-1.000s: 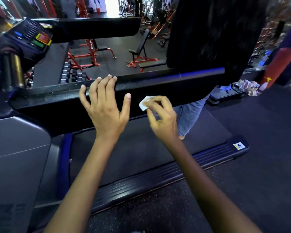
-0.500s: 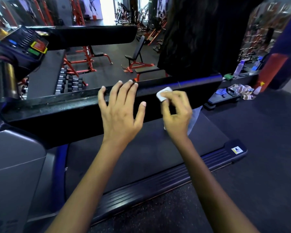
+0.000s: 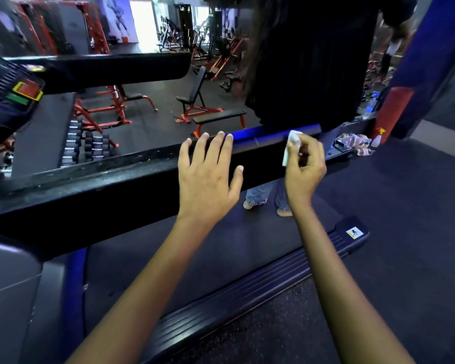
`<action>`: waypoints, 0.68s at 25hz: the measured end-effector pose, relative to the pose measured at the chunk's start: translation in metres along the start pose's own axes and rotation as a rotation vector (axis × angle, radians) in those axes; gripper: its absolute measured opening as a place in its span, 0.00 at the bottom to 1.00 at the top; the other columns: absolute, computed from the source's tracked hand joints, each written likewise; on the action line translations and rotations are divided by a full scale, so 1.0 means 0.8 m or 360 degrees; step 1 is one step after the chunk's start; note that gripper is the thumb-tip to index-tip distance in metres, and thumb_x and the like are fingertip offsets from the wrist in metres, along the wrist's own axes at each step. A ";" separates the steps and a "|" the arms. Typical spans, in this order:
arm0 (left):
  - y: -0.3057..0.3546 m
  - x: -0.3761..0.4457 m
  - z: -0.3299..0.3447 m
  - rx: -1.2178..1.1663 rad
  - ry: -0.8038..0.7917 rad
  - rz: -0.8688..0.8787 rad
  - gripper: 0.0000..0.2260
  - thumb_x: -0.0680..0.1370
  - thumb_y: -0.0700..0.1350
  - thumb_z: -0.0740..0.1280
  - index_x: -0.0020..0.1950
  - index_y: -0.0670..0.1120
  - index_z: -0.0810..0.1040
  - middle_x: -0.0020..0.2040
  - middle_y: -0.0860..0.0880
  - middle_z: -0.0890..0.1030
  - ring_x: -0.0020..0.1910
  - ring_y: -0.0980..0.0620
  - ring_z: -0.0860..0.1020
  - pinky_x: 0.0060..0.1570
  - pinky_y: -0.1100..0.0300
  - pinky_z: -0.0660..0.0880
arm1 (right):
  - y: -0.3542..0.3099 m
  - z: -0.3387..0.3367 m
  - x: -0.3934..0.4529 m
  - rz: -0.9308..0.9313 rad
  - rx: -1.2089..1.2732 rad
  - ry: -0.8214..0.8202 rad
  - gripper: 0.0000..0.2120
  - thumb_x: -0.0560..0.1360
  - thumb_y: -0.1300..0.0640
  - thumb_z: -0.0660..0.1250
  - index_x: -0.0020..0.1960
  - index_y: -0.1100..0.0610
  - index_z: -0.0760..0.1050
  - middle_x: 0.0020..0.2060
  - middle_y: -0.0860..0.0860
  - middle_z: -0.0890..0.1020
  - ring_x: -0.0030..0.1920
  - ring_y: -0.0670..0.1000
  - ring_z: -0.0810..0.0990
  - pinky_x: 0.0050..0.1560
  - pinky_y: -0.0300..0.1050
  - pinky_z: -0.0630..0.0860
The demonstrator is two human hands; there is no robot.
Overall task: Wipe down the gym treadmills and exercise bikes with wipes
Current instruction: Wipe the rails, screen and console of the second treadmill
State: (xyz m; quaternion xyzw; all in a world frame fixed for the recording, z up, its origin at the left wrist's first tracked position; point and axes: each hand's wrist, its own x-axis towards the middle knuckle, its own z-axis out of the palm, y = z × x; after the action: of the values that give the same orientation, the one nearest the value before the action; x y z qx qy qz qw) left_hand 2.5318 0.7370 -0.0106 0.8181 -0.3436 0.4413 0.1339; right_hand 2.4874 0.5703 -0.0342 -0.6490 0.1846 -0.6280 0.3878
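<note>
Where the frame begins at far left, a treadmill console (image 3: 11, 93) juts in, showing one red and one green button, blurred. From beneath it one black handrail (image 3: 116, 177) runs diagonally to the upper right, and its rounded end stops just past the centre-right of the frame. A second, upper black rail (image 3: 111, 68) crosses the upper left and ends near the top centre. Between the two rails the gym floor shows a rack of dumbbells (image 3: 84, 145), too many and too small to count, and two red-framed benches (image 3: 210, 111) with open floor around them.

At centre the left hand (image 3: 208, 174) lies flat on the handrail, its fingers straight and spread, fingertips over the far top edge, gripping nothing. Just to its right, a short stretch of bare rail apart, the right hand (image 3: 304, 166) pinches one white wipe (image 3: 290, 145) between thumb and curled fingers, holding it against the rail close to its free end.

Behind the rail end stands another person in dark clothing (image 3: 307, 61), two feet on the treadmill belt (image 3: 221, 245). Along the belt's near edge lies one ribbed side rail (image 3: 247, 292) ending in a cap with a yellow sticker (image 3: 354, 233). To the right, dark floor (image 3: 405, 206) spreads open toward the frame edge; a crumpled cloth (image 3: 357, 147) lies at upper right.
</note>
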 end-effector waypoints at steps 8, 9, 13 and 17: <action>0.012 0.010 0.006 -0.0001 -0.0003 -0.0013 0.24 0.76 0.53 0.57 0.65 0.40 0.75 0.64 0.45 0.77 0.62 0.42 0.75 0.64 0.43 0.63 | 0.006 0.009 -0.070 0.0183 0.0078 -0.0097 0.08 0.74 0.66 0.64 0.47 0.55 0.75 0.42 0.51 0.78 0.38 0.43 0.73 0.40 0.32 0.68; 0.014 0.012 0.008 -0.0013 -0.0004 -0.0006 0.24 0.76 0.53 0.57 0.65 0.40 0.75 0.63 0.45 0.77 0.62 0.42 0.75 0.63 0.43 0.65 | 0.008 0.007 -0.081 0.0151 0.0075 -0.0172 0.09 0.73 0.68 0.63 0.47 0.56 0.76 0.42 0.51 0.78 0.39 0.42 0.73 0.42 0.32 0.69; 0.025 0.019 0.015 -0.0020 0.0000 0.0021 0.24 0.75 0.53 0.57 0.64 0.41 0.75 0.63 0.45 0.78 0.61 0.42 0.76 0.62 0.42 0.68 | 0.023 -0.004 -0.035 0.0376 0.0120 0.0009 0.08 0.73 0.65 0.64 0.46 0.52 0.74 0.40 0.51 0.77 0.36 0.39 0.71 0.39 0.32 0.68; 0.030 0.019 0.024 0.0073 0.0009 0.0044 0.23 0.76 0.53 0.57 0.67 0.43 0.74 0.63 0.46 0.77 0.62 0.43 0.75 0.64 0.41 0.64 | 0.020 -0.005 0.015 0.0277 0.0135 0.0106 0.08 0.76 0.59 0.64 0.46 0.46 0.73 0.42 0.54 0.78 0.39 0.45 0.72 0.40 0.36 0.69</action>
State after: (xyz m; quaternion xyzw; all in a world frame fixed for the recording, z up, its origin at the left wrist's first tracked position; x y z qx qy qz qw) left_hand 2.5335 0.7029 -0.0117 0.8148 -0.3443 0.4532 0.1100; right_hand 2.4894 0.5504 -0.0380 -0.5923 0.2263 -0.6204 0.4617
